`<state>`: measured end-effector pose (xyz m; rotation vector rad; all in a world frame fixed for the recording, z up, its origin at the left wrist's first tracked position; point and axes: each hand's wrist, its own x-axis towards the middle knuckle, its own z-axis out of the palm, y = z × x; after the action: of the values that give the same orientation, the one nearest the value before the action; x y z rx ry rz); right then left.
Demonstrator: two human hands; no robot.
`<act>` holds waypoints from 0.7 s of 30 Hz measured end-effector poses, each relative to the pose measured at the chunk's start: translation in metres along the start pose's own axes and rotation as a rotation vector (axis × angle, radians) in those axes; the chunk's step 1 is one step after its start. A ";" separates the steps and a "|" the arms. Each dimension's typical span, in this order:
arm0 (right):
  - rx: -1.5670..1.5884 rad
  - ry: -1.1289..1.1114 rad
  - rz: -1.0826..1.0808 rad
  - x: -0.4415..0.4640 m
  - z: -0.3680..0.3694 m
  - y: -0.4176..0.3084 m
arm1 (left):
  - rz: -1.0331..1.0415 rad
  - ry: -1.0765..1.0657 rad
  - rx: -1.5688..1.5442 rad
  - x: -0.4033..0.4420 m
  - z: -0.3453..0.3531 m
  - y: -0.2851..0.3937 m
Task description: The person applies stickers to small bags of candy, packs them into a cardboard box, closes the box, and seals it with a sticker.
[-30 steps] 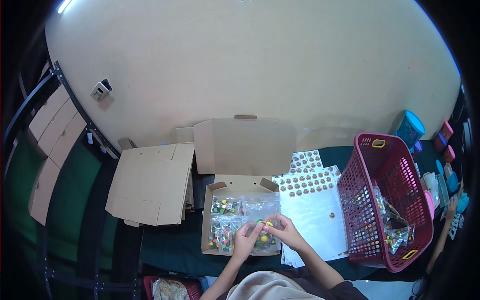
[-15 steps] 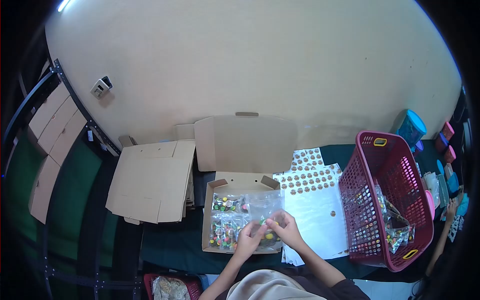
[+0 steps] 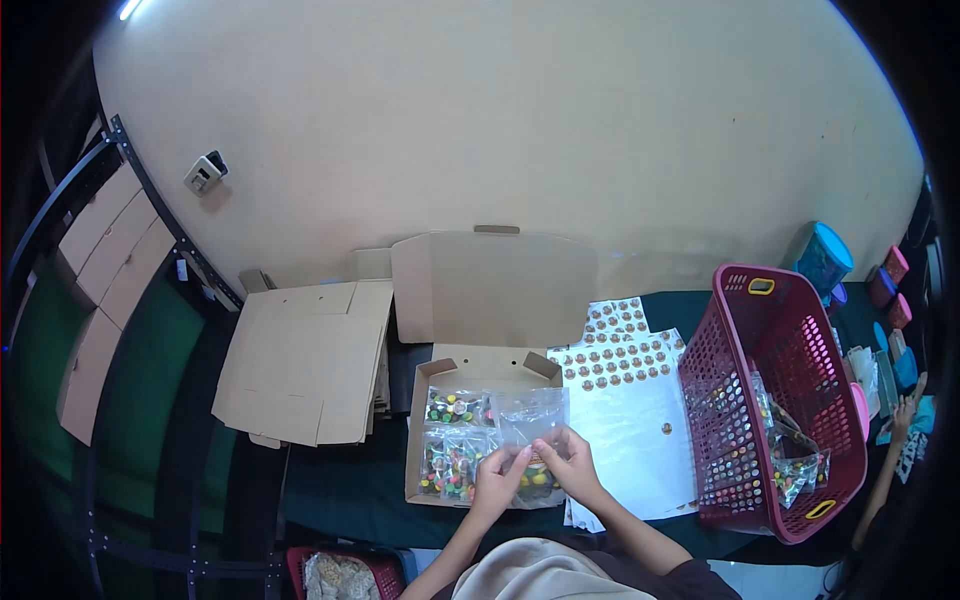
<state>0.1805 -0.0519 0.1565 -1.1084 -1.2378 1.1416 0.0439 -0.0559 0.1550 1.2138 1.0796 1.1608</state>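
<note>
Closest to the viewer lie a beige cloth (image 3: 525,572) and a dark sleeve (image 3: 685,582) of the person; low on the left, beneath the counter (image 3: 350,505), stands a small red basket (image 3: 388,572) with something pale in it. The left hand (image 3: 497,485) and right hand (image 3: 568,465) meet over the front right part of an open cardboard box (image 3: 412,450). The fingers of each are closed in a pinch on a clear bag (image 3: 530,408), thumbs almost touching, with a small orange-brown patch between them, too small to make out. This bag sits at the box's right side, coloured pieces in its lower part, its upper part flat. Beside it, in the left half, are filled bags (image 3: 447,465) of similar bright pieces. White sheets (image 3: 625,455) with round brown stickers lie just right of the box; beyond them stands a tall maroon basket (image 3: 712,345) with filled packets inside. At the far right another person's hand (image 3: 904,415) shows. Flattened cardboard (image 3: 300,365) is stacked to the box's left. Farther back, the raised lid (image 3: 490,290) stands near the wall (image 3: 500,110), which bears a socket (image 3: 205,177).
</note>
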 end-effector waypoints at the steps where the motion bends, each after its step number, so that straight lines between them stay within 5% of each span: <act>1: -0.029 -0.005 0.037 0.000 -0.001 0.005 | 0.000 0.002 0.000 0.000 0.002 -0.004; 21: 0.223 -0.071 0.066 0.006 -0.004 0.003 | 0.098 -0.029 0.090 0.004 -0.005 -0.007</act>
<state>0.1845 -0.0459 0.1538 -0.9539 -1.1039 1.3441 0.0403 -0.0510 0.1479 1.3627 1.0705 1.1757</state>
